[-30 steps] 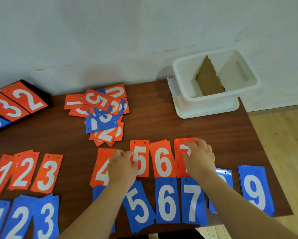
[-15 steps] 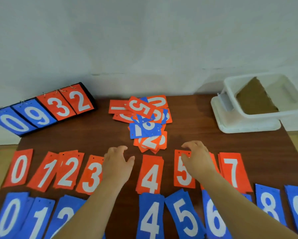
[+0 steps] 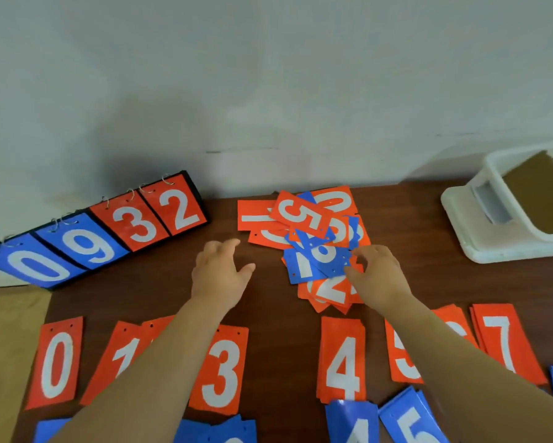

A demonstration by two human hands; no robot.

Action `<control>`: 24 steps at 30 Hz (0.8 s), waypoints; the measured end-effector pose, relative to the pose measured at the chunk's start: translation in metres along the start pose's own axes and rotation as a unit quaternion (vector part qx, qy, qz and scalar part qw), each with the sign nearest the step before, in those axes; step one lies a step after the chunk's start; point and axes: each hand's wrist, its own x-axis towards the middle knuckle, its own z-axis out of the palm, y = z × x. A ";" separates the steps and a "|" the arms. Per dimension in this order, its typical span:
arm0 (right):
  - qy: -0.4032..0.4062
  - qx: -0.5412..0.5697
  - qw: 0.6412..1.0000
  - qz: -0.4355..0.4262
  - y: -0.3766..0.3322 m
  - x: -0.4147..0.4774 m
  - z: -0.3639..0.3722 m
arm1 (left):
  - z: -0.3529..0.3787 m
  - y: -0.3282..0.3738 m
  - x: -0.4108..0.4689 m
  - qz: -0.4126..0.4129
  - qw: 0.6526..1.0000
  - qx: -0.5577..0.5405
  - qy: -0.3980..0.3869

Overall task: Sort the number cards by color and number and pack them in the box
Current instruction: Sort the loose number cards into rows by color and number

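My L hand [image 3: 219,276] & R hand [image 3: 380,276] are both bare. On the L, the fingers [image 3: 224,247] read as four plus a thumb w/ rounded tips. On the R they're motion-blurred, so I can't make out nails or knuckle detail. Back from the fingers each wrist is narrow, then the L forearm [image 3: 147,372] & R forearm [image 3: 460,353] widen steadily toward the frame's bottom edge. Both forearms are bare along the whole visible length, w/ smooth, even skin.
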 end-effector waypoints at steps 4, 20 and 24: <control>-0.001 -0.013 1.000 0.002 -0.028 0.047 0.005 | -0.002 0.011 0.059 0.048 0.998 0.030 0.006; 0.051 -0.114 0.991 -0.042 -0.054 0.117 0.036 | 0.034 0.019 0.133 0.141 0.988 0.053 0.019; 0.044 -0.026 0.999 0.007 -0.056 0.107 0.020 | 0.025 0.024 0.122 0.104 0.994 0.028 0.026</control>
